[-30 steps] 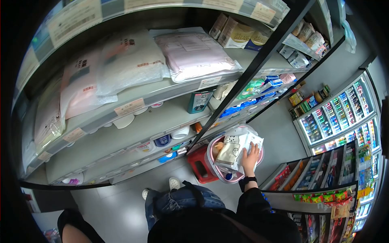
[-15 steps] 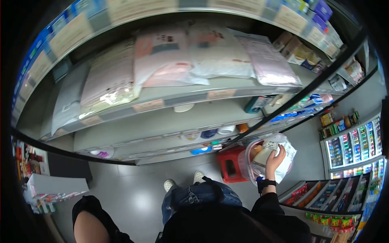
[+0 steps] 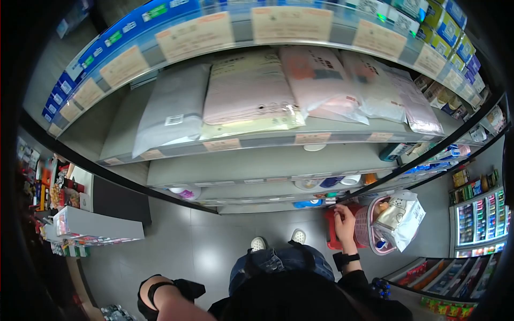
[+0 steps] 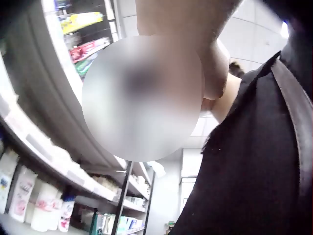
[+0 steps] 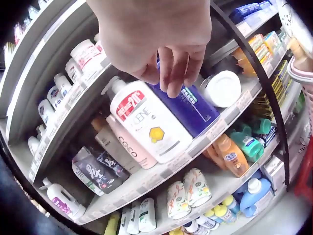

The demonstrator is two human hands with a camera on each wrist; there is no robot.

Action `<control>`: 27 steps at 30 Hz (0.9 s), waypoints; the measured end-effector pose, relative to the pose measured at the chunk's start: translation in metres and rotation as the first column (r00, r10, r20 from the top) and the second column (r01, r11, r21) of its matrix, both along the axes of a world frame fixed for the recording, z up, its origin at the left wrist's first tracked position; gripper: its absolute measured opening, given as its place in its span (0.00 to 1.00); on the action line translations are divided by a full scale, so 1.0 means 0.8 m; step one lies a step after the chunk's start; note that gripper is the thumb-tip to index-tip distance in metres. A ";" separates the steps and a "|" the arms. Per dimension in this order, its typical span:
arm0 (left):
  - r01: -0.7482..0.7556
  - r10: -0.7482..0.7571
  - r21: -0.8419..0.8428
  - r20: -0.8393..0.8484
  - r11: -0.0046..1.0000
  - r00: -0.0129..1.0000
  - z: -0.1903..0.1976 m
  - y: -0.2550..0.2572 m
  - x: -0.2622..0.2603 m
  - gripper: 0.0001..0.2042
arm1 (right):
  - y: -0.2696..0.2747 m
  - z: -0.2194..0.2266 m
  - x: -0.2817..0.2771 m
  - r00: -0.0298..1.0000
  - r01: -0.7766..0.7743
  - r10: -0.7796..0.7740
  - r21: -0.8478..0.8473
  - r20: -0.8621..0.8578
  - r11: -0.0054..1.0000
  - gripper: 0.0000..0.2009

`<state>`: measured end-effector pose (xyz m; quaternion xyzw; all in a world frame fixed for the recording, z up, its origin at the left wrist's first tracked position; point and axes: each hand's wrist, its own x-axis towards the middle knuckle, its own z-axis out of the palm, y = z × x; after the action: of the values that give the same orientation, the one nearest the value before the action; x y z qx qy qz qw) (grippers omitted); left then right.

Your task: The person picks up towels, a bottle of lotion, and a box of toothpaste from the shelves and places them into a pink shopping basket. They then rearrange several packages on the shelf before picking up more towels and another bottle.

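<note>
My right hand (image 3: 344, 222) hovers between the lower shelves and the basket in the head view, its fingers loosely bent and holding nothing. In the right wrist view, the fingers (image 5: 178, 73) hang down over a white pump bottle (image 5: 151, 125) with a red label. They overlap a dark blue bottle (image 5: 195, 112) beside it. A pink basket (image 3: 365, 227) on my right holds a white printed package (image 3: 402, 219). My left hand (image 4: 181, 19) appears only in part at the top of the left wrist view, near the blurred face; its fingers are mostly hidden.
Bagged folded textiles (image 3: 246, 91) fill the shelf in front of me. A red stool (image 3: 333, 230) stands beside the basket. A white-capped tub (image 5: 222, 89) and several detergent bottles stand on the lower shelves. A grey counter (image 3: 101, 222) is at the left; a snack rack (image 3: 439, 275) is at the right.
My right hand has left the package in the basket and moved left to the lower shelves. The head view has turned left. My left arm has come further into view.
</note>
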<state>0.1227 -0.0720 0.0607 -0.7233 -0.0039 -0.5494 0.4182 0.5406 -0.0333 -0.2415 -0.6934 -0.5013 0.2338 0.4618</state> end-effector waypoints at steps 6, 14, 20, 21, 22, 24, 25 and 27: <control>-0.432 0.291 -0.692 -0.319 0.578 0.902 -0.050 0.126 -0.039 0.10 | -0.037 -0.009 -0.056 0.994 0.015 -0.023 -0.080 -0.107 0.997 0.11; -0.415 0.524 -0.904 -0.306 0.102 0.795 -0.217 0.228 -0.103 0.16 | -0.105 -0.021 -0.108 0.986 0.109 -0.125 -0.138 -0.111 0.984 0.10; -0.327 0.668 -0.928 -0.129 0.179 0.733 -0.264 0.252 -0.094 0.17 | -0.134 -0.019 -0.134 0.977 0.160 -0.183 -0.190 -0.107 0.969 0.09; -0.323 0.662 -0.929 -0.129 0.180 0.739 -0.266 0.252 -0.091 0.17 | -0.136 -0.014 -0.141 0.980 0.153 -0.175 -0.200 -0.092 0.968 0.09; -0.289 0.676 -0.938 -0.086 0.194 0.732 -0.267 0.253 -0.089 0.17 | -0.138 -0.012 -0.146 0.983 0.146 -0.166 -0.210 -0.079 0.967 0.09; -0.252 0.683 -0.944 -0.042 0.212 0.729 -0.268 0.255 -0.087 0.18 | -0.147 -0.012 -0.154 0.988 0.135 -0.148 -0.198 -0.053 0.971 0.09; -0.250 0.687 -0.944 -0.036 0.214 0.725 -0.267 0.255 -0.087 0.18 | -0.151 -0.013 -0.158 0.992 0.115 -0.122 -0.183 -0.029 0.976 0.08; -0.246 0.687 -0.943 -0.027 0.223 0.726 -0.262 0.254 -0.085 0.18 | -0.158 -0.010 -0.162 0.993 0.109 -0.114 -0.191 -0.011 0.975 0.08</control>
<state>0.0549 0.1314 -0.1488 -0.6592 -0.6092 -0.4309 0.0931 0.4110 -0.1599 -0.2494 -0.7587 -0.4318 0.2621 0.4113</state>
